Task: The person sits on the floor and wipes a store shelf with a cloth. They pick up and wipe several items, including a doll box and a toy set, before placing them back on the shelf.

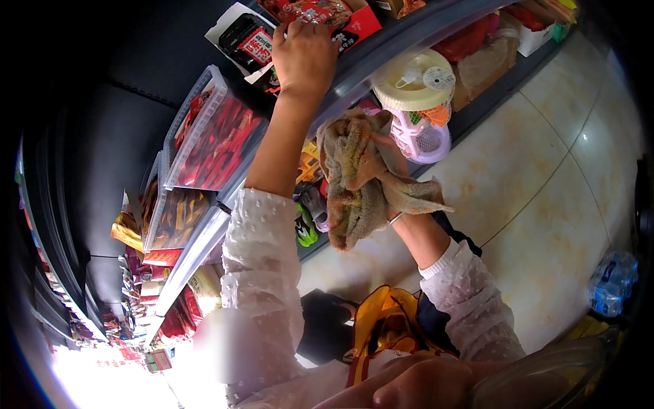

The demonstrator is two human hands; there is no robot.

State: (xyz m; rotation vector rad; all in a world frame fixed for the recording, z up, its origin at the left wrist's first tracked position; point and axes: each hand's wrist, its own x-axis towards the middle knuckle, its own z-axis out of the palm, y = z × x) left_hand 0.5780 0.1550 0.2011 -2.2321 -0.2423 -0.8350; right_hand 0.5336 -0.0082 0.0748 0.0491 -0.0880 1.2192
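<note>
My left hand (304,58) reaches up to the shelf, its fingers curled over the near left side of a red display box (359,28). Shiny red snack packets (317,10) lie in that box; my fingertips are hidden against it. Left of the hand stands a white carton (225,24) with black packs showing a red and white label. Lower and to the right, my right hand (398,163) is closed on a bunched, stained brown-grey cloth (354,180), which hangs in front of the shelf edge and covers most of the fingers.
Clear plastic bins (214,140) of red packets stand left of my left arm. Below the shelf's grey edge (368,65), the lower level bears a cream-lidded tub (415,82) and a lilac basket (426,140). Bottled water (612,283) stands on the tiled floor (538,170) at right.
</note>
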